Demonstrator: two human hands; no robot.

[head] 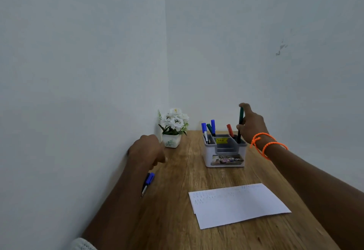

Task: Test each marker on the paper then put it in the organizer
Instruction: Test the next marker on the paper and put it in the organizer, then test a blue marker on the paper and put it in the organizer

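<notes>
Our right hand (251,125) pinched a green marker (240,124) upright, its lower end inside the right compartment of the organizer (224,151). Our left hand (146,149) hovered with loosely curled fingers, holding nothing, above the wooden desk (173,210). We saw a blue marker (148,183) lying beside that forearm, the paper (238,204) nearer us.

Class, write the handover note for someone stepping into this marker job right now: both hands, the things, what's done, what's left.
Right hand grips a green marker, upright, its lower end in the organizer's right compartment.
Left hand is loosely curled, holding nothing.
Done: two blue, one green, one red marker stand in the organizer; the paper bears test marks.
Left: release the green marker, then test and store the blue marker lying by the left forearm.
</notes>
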